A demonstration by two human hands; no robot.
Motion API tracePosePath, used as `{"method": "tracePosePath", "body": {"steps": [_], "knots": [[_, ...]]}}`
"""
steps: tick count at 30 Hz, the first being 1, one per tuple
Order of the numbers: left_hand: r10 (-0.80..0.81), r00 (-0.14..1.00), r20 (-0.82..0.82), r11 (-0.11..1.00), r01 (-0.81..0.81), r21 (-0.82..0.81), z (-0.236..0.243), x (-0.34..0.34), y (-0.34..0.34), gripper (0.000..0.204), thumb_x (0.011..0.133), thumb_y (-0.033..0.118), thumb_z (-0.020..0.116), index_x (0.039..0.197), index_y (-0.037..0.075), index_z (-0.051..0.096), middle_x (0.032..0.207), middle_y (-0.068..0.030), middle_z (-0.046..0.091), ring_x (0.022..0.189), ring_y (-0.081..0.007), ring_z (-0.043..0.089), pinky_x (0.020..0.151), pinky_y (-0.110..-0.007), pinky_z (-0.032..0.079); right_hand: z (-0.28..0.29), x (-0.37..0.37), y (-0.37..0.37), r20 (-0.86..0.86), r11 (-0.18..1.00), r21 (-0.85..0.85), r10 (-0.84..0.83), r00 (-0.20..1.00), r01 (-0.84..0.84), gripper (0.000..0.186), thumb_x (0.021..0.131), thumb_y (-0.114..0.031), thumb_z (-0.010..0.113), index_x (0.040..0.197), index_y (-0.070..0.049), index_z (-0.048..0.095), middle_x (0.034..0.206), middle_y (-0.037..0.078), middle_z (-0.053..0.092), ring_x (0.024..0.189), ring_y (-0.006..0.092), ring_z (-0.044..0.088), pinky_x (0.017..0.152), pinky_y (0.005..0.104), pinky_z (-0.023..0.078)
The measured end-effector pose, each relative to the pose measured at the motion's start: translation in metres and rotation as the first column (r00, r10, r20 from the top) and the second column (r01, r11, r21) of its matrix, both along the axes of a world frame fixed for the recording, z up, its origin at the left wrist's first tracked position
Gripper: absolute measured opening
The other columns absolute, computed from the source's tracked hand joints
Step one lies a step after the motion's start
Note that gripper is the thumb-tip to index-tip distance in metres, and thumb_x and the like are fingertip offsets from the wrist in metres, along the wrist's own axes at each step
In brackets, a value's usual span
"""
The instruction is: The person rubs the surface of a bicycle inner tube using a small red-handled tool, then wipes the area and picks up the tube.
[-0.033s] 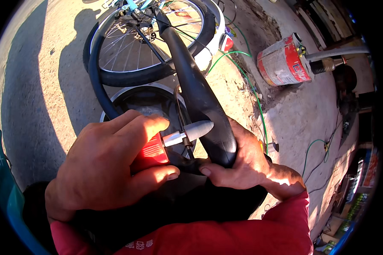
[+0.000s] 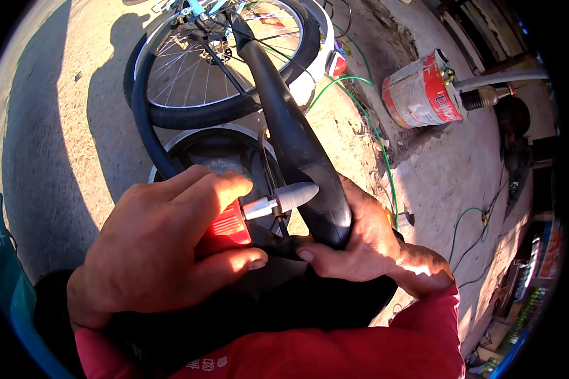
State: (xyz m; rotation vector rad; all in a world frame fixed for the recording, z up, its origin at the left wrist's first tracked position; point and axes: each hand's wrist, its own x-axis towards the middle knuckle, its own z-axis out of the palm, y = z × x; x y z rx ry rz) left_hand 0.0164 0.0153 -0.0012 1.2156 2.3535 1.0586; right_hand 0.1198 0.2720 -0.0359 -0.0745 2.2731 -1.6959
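A red-bodied hand grinder (image 2: 226,228) is gripped in my left hand (image 2: 155,240), fingers over the top and thumb below. From its metal chuck sticks a grey cone-shaped grinding bit (image 2: 296,196), whose tip overlaps the edge of a black bicycle inner tube (image 2: 291,136). Whether the bit touches the rubber I cannot tell. My right hand (image 2: 367,243) is closed around a bend of the tube, thumb on the near side and fingers hidden behind it. The partly inflated tube runs away from me toward the bicycle wheel (image 2: 234,108).
Beneath the tube sits a round dark basin (image 2: 196,148) with a pale rim. A green hose (image 2: 380,142) trails over the ground at right. Beyond it stands a red and white bucket (image 2: 417,95). Teal cloth (image 2: 9,284) hangs at the left edge.
The grinding bit sits very slightly farther right and lower over the tube. My right hand and the tube look unmoved.
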Motion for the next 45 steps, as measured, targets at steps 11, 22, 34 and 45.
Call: {"method": "tracePosePath", "body": {"steps": [11,22,34,45], "knots": [[-0.042,0.999,-0.004,0.999,0.041,-0.035,0.004,0.001,0.002,0.065,0.069,0.021,0.094,0.123,0.002,0.066,0.097,-0.0154,0.072,0.084,-0.0341,0.075,0.073,-0.04,0.058,0.0,-0.001,0.0,-0.022,1.0,0.02,0.002,1.0,-0.002,0.088,0.079,-0.007,0.082,0.156,-0.002,0.039,0.129,0.016,0.066,0.121,0.0225,0.063,0.105,0.0376,0.049],[0.0,1.0,0.001,1.0,0.0,0.022,-0.009,-0.004,0.004,0.066,0.07,0.021,0.094,0.125,0.001,0.063,0.099,-0.0162,0.072,0.086,-0.0344,0.074,0.074,-0.04,0.058,-0.005,0.0,0.002,-0.037,0.999,0.041,0.012,0.999,-0.01,0.088,0.078,-0.008,0.082,0.155,-0.002,0.039,0.126,0.017,0.067,0.119,0.0241,0.065,0.104,0.0389,0.051],[-0.075,0.997,-0.017,0.997,0.075,-0.033,-0.001,-0.003,0.004,0.066,0.069,0.018,0.094,0.124,0.0,0.064,0.101,-0.0174,0.072,0.085,-0.0347,0.075,0.074,-0.04,0.059,-0.005,-0.002,0.0,-0.094,0.998,0.06,0.027,0.995,-0.022,0.086,0.078,-0.009,0.082,0.154,-0.003,0.041,0.127,0.017,0.067,0.118,0.0242,0.065,0.102,0.0395,0.052],[0.034,0.998,-0.056,0.999,-0.032,0.03,-0.006,-0.002,0.005,0.065,0.068,0.022,0.095,0.122,0.002,0.066,0.1,-0.0165,0.071,0.089,-0.0366,0.074,0.076,-0.042,0.058,-0.003,0.0,-0.001,-0.107,0.993,0.112,0.037,0.994,-0.025,0.085,0.078,-0.01,0.082,0.153,-0.002,0.042,0.125,0.018,0.067,0.116,0.0245,0.066,0.101,0.0387,0.052]]}}
